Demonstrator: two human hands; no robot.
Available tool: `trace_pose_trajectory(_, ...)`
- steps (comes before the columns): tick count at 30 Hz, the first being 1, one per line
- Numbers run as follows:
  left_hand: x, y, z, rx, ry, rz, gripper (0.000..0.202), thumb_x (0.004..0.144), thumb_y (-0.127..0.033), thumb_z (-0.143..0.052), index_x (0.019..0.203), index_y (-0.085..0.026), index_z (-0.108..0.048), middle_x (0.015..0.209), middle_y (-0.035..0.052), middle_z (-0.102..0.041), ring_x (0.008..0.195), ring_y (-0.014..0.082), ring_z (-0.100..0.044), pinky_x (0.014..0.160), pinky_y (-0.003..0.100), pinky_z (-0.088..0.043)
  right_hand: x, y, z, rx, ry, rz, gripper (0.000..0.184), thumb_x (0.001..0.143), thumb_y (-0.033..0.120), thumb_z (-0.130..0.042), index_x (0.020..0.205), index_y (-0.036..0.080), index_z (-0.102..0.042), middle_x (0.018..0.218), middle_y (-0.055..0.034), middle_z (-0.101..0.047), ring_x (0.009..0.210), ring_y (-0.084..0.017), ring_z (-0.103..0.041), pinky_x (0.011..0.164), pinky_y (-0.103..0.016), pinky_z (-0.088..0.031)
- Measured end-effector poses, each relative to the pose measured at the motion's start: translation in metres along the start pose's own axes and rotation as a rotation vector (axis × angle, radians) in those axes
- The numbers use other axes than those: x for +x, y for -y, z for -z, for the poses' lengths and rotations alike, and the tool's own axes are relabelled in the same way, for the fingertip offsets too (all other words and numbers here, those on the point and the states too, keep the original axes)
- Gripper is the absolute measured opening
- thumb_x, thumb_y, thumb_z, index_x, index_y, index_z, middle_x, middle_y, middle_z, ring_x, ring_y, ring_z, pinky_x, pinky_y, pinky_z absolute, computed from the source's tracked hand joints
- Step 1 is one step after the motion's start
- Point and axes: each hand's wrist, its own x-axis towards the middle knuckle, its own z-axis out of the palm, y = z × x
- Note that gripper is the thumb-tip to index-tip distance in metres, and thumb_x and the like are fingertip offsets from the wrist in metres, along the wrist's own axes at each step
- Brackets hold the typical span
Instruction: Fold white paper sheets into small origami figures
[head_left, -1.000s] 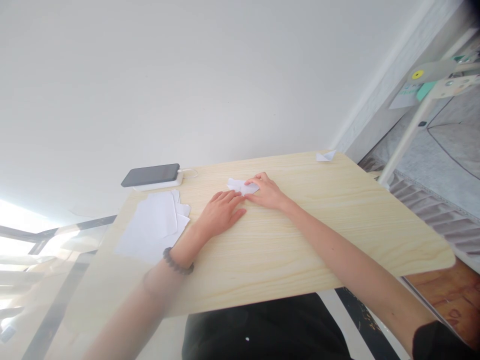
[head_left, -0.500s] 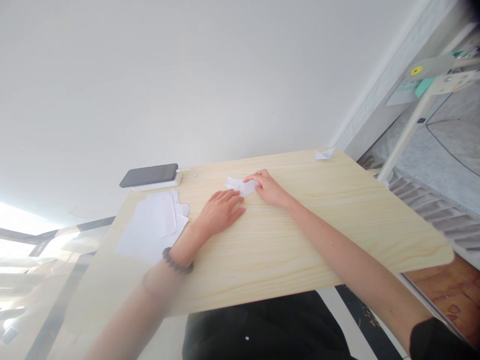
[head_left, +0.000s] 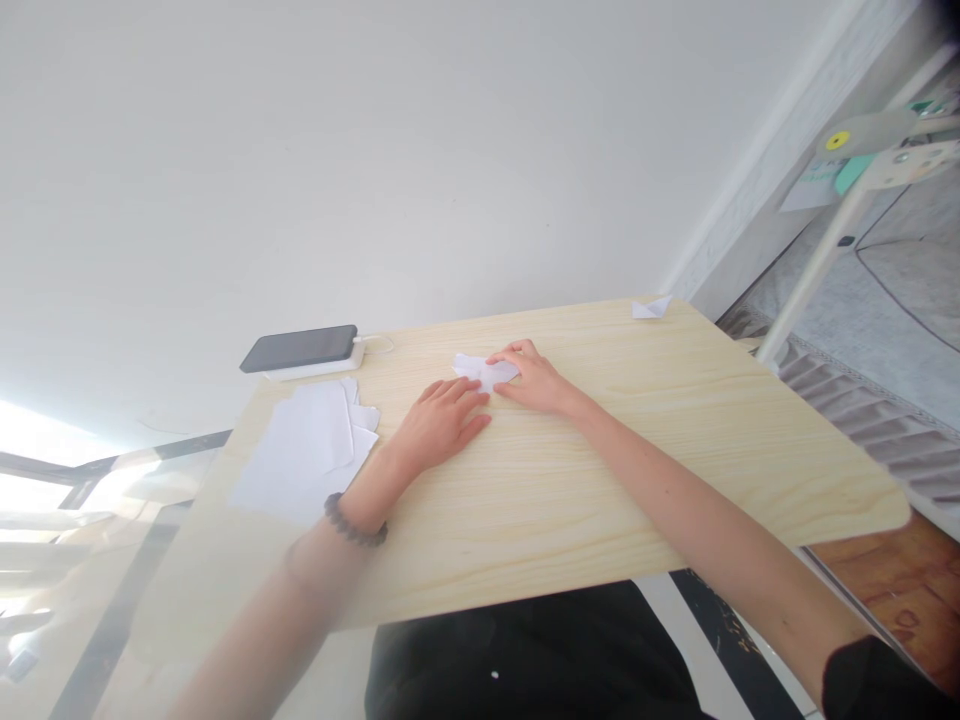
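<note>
A small folded piece of white paper lies on the wooden table between my hands. My left hand rests flat, fingers stretched out and the tips pressing on the paper's near edge; a dark bead bracelet circles that wrist. From the other side, my right hand grips the paper's right part, with the thumb along the near edge and the index finger over the far side. The right fingers hide part of the paper's right end.
To the left, several white paper sheets overlap on the table. Behind them a dark phone sits on a white block, with a short white cable. Another folded paper stands near the far right corner, close to the wall.
My right thumb has moved left along the paper's near edge, and the paper's right end has changed shape beneath that hand. My left hand has stayed put.
</note>
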Motion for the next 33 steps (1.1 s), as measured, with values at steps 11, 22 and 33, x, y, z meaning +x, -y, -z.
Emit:
trace_pose_trajectory(11, 0.001, -0.001, 0.000, 0.019, 0.010, 0.007, 0.030, 0.086, -0.035, -0.037, 0.107, -0.020, -0.054, 0.119, 0.0075, -0.049, 0.114, 0.0219, -0.042, 0.096, 0.041, -0.033, 0.006, -0.012, 0.000, 0.111, -0.034, 0.061, 0.046, 0.071, 0.001, -0.034, 0.103, 0.025, -0.057, 0.105, -0.0037, -0.040, 0.092, -0.013, -0.048, 0.085, -0.030, -0.040)
trace_pose_trajectory(22, 0.001, -0.001, 0.004, -0.063, 0.013, 0.031, 0.028, 0.087, -0.032, -0.033, 0.100, -0.023, -0.056, 0.096, 0.0054, -0.054, 0.091, 0.0178, -0.048, 0.084, 0.034, -0.039, -0.004, 0.000, -0.006, -0.171, -0.074, 0.190, 0.036, 0.080, 0.033, -0.045, 0.112, 0.019, -0.052, 0.113, -0.0087, -0.048, 0.104, -0.024, -0.039, 0.093, -0.041, -0.032)
trace_pose_trajectory(33, -0.004, 0.020, -0.008, 0.016, -0.063, 0.223, 0.040, 0.087, -0.037, -0.034, 0.122, -0.018, -0.038, 0.124, 0.0093, -0.043, 0.115, 0.0234, -0.035, 0.094, 0.041, -0.031, -0.005, 0.000, -0.007, -0.154, -0.047, 0.267, 0.037, 0.080, 0.032, -0.046, 0.115, 0.020, -0.051, 0.117, -0.0067, -0.050, 0.107, -0.023, -0.040, 0.092, -0.039, -0.033)
